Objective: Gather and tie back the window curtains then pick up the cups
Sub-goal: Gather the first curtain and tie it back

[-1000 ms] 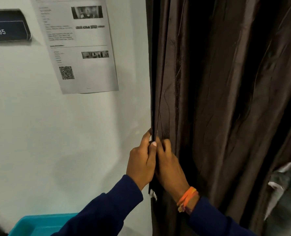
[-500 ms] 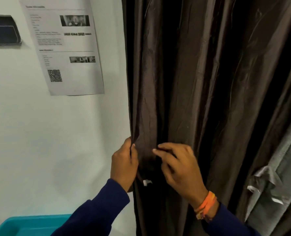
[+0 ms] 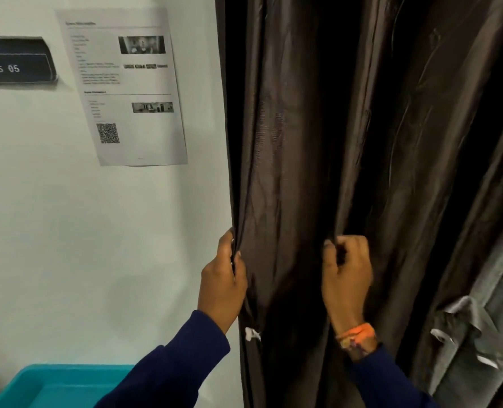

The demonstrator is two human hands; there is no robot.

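Note:
A dark brown curtain (image 3: 391, 128) hangs in folds over the right two thirds of the view. My left hand (image 3: 222, 282) grips its left edge beside the white wall. A little to the right, my right hand (image 3: 347, 275) pinches a fold of the same curtain at about the same height, with an orange band on its wrist. A small white tag (image 3: 251, 334) shows low on the curtain's edge. No cups are in view.
A grey curtain (image 3: 485, 334) with a silver tie hangs at the lower right. On the white wall are a printed sheet (image 3: 123, 86) and a dark sign (image 3: 15, 61) reading WS 05. A teal bin (image 3: 59, 387) sits at the bottom left.
My hands were together at the curtain's edge. The right hand has moved rightward and now pinches a fold, spreading the cloth between the hands. The left hand keeps its grip on the edge.

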